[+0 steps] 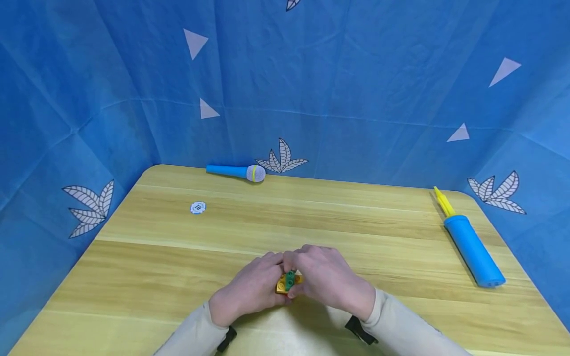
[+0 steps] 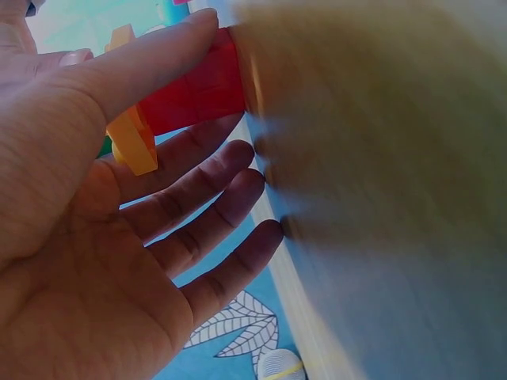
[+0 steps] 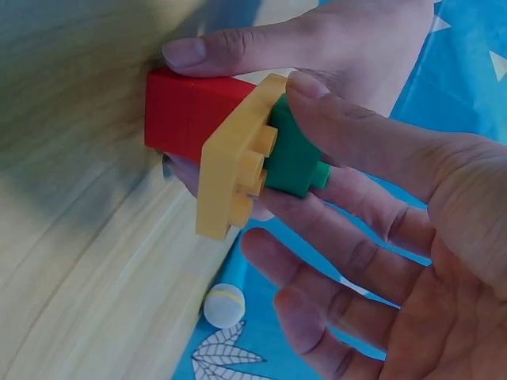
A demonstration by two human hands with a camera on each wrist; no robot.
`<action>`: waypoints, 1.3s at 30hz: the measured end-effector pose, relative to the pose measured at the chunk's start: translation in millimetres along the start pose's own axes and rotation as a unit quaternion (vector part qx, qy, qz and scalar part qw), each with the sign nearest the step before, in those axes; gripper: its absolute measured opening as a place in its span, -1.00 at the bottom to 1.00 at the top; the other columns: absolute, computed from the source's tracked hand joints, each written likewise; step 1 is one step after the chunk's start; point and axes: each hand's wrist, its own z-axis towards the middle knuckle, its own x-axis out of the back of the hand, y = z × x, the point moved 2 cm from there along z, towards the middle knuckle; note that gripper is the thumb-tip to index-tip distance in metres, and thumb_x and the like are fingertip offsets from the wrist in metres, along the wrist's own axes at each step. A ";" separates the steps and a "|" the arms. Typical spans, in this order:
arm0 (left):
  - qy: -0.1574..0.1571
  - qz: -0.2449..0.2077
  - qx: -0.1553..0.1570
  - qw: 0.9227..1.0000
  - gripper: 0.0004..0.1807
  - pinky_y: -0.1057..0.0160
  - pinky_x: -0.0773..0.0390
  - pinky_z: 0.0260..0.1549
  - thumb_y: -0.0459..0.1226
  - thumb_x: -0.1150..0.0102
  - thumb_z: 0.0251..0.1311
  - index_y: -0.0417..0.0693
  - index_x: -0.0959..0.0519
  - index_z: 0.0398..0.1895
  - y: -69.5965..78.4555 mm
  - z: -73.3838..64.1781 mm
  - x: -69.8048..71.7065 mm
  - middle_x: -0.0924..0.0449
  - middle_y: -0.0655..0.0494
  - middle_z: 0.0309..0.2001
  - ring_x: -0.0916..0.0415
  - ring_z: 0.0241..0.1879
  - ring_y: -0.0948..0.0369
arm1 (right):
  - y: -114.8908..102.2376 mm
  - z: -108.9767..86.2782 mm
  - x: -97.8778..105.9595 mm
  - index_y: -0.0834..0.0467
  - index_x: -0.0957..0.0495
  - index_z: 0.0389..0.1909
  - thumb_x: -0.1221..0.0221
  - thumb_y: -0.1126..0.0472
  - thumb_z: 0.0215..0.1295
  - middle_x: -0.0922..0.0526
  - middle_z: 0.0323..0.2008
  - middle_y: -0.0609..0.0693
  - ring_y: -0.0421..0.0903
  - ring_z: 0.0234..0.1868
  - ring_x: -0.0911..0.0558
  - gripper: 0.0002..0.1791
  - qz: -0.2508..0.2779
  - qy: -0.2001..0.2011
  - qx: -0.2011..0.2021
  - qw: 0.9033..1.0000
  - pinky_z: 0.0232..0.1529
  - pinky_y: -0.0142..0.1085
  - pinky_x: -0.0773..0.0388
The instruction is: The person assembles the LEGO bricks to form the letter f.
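Note:
Three toy building blocks stand stacked near the table's front: a red block (image 3: 190, 115) at the bottom, a thin yellow studded block (image 3: 218, 174) over it, and a green block (image 3: 293, 150) on top. My left hand (image 1: 254, 284) pinches the red block between thumb and index finger; its other fingers extend beside the block, close to the tabletop. From the other side, my right hand (image 1: 327, 277) pinches the green block between thumb and fingers. The green block sits across part of the yellow one, whose studs show beside it. In the head view the red block is mostly hidden.
A blue toy microphone (image 1: 229, 171) lies at the table's back edge. A white-and-blue poker chip (image 1: 198, 207) rests toward the back left. On the right lies a blue hand pump (image 1: 474, 252) with a yellow nozzle. Blue patterned cloth (image 1: 285, 74) surrounds the wooden table (image 1: 156, 277).

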 end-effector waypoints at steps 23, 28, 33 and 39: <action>-0.034 0.013 0.041 0.999 -0.50 0.27 -0.48 -0.28 0.02 -0.54 -0.09 -0.10 -0.56 -0.25 0.8 1.2 0.2 -0.43 0.21 -0.23 -0.34 -0.26 0.26 | 60.3 -71.3 16.4 -0.05 -0.65 -0.08 -0.54 -0.06 -0.10 -0.65 -0.19 -0.22 -0.15 -0.26 -0.62 -0.49 -0.009 0.017 -0.162 0.987 -0.52 -0.27 -0.45; -0.032 0.013 0.044 0.998 -0.50 0.28 -0.47 -0.28 0.03 -0.54 -0.09 -0.08 -0.55 -0.26 -1.6 -1.0 0.9 -0.43 0.22 -0.23 -0.34 -0.27 0.27 | 73.0 -90.2 5.2 -0.02 -0.66 -0.09 -0.55 -0.14 -0.18 -0.65 -0.21 -0.21 -0.19 -0.28 -0.60 -0.42 -0.011 -0.016 -0.209 0.978 -0.48 -0.23 -0.49; -0.030 0.006 0.041 0.999 -0.52 0.30 -0.46 -0.30 0.02 -0.54 -0.08 -0.07 -0.55 -0.28 -0.7 -0.4 1.6 -0.42 0.22 -0.23 -0.33 -0.27 0.28 | 81.0 -100.3 -4.7 0.02 -0.67 -0.09 -0.55 -0.17 -0.22 -0.63 -0.24 -0.22 -0.21 -0.31 -0.56 -0.37 0.008 -0.035 -0.237 0.971 -0.42 -0.20 -0.53; -0.029 0.008 0.041 0.999 -0.51 0.30 -0.47 -0.28 0.03 -0.54 -0.09 -0.07 -0.54 -0.27 0.6 -0.2 0.5 -0.43 0.22 -0.22 -0.34 -0.26 0.28 | 83.2 -100.8 -12.7 0.14 -0.66 -0.14 -0.57 0.03 -0.16 -0.63 -0.24 -0.14 -0.20 -0.26 -0.56 -0.47 0.045 -0.009 -0.212 0.976 -0.16 -0.14 -0.57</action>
